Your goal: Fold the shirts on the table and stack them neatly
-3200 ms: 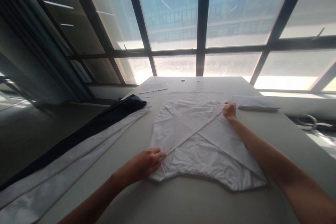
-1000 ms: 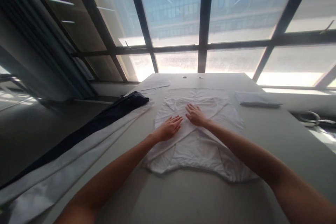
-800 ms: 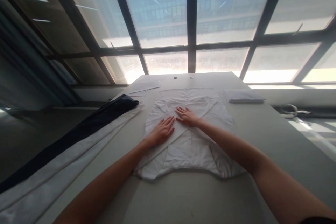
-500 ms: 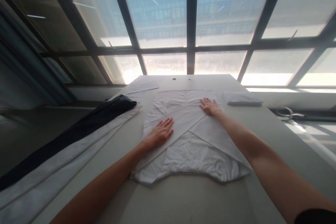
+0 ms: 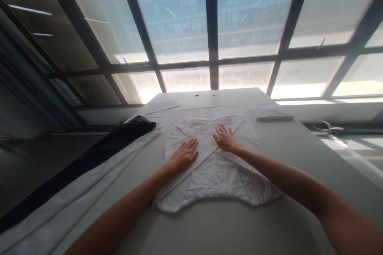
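Observation:
A white garment (image 5: 215, 179), possibly a shirt with its sleeves folded across, lies spread on the white table (image 5: 221, 227). Wrinkles run over its far part and along its near edge. My left hand (image 5: 184, 155) rests flat on the left side of the cloth, fingers extended and pointing away from me. Farther right, my right hand (image 5: 225, 138) lies on the folded band near the garment's middle, fingers stretched out and slightly apart. Neither hand grips the fabric. My right forearm covers part of the garment's right side.
Along the left side lie dark trousers (image 5: 119, 139) beside long white cloth (image 5: 89, 185). White sheets (image 5: 161, 105) rest at the far left of the table, and a folded white cloth (image 5: 271, 113) at the far right. Large windows (image 5: 182, 16) stand behind the table.
My right hand has moved left and a little nearer across the garment, toward its middle. My left hand stays in nearly the same place. The view has shifted slightly.

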Motion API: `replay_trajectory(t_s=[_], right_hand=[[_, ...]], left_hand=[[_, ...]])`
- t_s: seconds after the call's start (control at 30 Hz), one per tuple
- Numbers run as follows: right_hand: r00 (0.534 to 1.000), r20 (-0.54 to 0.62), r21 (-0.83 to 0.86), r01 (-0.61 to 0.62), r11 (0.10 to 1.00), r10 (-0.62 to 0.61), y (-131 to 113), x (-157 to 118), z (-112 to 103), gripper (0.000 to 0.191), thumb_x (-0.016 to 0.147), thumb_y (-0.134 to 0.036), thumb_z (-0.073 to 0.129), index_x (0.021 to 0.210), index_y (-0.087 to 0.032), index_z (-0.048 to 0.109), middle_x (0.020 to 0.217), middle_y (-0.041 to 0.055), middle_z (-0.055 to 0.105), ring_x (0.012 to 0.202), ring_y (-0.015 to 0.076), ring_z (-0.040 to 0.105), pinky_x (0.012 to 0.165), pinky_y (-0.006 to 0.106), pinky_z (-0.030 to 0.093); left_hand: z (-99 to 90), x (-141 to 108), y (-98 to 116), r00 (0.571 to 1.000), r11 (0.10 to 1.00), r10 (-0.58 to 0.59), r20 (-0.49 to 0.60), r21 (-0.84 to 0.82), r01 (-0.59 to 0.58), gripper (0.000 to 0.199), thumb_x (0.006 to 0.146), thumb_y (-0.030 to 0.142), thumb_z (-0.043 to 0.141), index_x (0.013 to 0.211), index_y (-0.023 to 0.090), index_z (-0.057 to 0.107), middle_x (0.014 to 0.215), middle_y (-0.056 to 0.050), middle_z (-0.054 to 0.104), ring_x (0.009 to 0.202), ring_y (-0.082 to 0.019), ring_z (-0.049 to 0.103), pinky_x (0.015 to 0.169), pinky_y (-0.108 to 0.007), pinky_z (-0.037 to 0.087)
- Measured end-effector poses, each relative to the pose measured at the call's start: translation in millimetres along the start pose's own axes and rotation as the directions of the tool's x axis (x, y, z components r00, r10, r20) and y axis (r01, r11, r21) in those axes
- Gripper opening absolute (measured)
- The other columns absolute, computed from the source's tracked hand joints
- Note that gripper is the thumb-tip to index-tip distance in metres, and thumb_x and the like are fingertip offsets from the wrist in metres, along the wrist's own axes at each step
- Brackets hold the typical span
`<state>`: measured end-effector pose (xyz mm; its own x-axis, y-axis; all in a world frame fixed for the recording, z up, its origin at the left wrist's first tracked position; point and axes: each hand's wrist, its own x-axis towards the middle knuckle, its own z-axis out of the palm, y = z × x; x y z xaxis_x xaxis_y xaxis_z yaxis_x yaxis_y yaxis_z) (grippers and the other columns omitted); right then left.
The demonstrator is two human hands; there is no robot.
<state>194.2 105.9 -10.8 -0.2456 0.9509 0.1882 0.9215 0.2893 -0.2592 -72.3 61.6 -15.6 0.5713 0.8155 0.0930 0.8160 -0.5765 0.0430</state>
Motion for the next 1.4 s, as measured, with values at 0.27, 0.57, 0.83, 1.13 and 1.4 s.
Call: replay_trajectory(t_s=[0.27, 0.57, 0.83, 1.13, 1.4], right_hand=[[0.991, 0.079, -0.046, -0.101, 0.994, 0.104, 34, -29, -10, 0.066, 0.103, -0.047, 0.028, 0.158, -0.010, 0.032, 0.166, 0.0146, 0.024, 0.154, 0.0267, 0.018, 0.123, 0.049, 0.013], [0.984, 0.057, -0.106, -0.160, 0.981, 0.166, 91, -47, -31, 0.066, 0.103, -0.044, 0.027, 0.158, -0.008, 0.032, 0.165, 0.0164, 0.027, 0.153, 0.0263, 0.022, 0.123, 0.044, 0.014], [0.986, 0.048, -0.110, -0.157, 0.981, 0.163, 108, -50, -29, 0.066, 0.103, -0.049, 0.029, 0.157, -0.011, 0.034, 0.165, 0.0151, 0.027, 0.153, 0.0238, 0.022, 0.123, 0.042, 0.016], [0.922, -0.088, -0.076, -0.384, 0.920, 0.377, 175, -63, -52, 0.057, 0.106, -0.042, 0.021, 0.147, -0.014, 0.050, 0.152, 0.0200, 0.049, 0.141, 0.0295, 0.044, 0.114, 0.048, 0.032], [0.904, -0.222, -0.004, -0.375, 0.927, 0.364, 166, -69, -52, 0.057, 0.105, -0.032, 0.016, 0.148, -0.013, 0.050, 0.152, 0.0159, 0.050, 0.143, 0.0237, 0.043, 0.116, 0.036, 0.032]], left_hand=[[1.1, 3, -9, 0.999, 0.998, 0.048, -0.025, -0.041, -0.049, 0.059, 0.106, 0.044, 0.029, 0.157, 0.015, 0.036, 0.162, -0.015, 0.034, 0.151, -0.027, 0.030, 0.122, -0.050, 0.025], [-3.6, 5, -5, 0.999, 0.997, 0.035, -0.025, -0.070, -0.037, 0.059, 0.105, 0.042, 0.031, 0.155, 0.013, 0.040, 0.161, -0.017, 0.034, 0.151, -0.029, 0.030, 0.122, -0.053, 0.026], [-8.2, 4, -3, 1.000, 0.998, 0.019, 0.011, -0.059, -0.018, 0.059, 0.105, 0.042, 0.030, 0.155, 0.012, 0.039, 0.161, -0.017, 0.034, 0.151, -0.028, 0.029, 0.122, -0.052, 0.024], [-3.7, 5, -7, 0.999, 0.998, 0.026, -0.018, -0.063, -0.027, 0.059, 0.105, 0.043, 0.030, 0.155, 0.013, 0.041, 0.160, -0.017, 0.037, 0.150, -0.030, 0.032, 0.121, -0.054, 0.026], [-4.2, 6, -9, 0.999, 0.997, 0.044, 0.023, -0.059, -0.042, 0.063, 0.106, 0.047, 0.026, 0.157, 0.012, 0.036, 0.163, -0.015, 0.030, 0.152, -0.028, 0.027, 0.123, -0.051, 0.023]])
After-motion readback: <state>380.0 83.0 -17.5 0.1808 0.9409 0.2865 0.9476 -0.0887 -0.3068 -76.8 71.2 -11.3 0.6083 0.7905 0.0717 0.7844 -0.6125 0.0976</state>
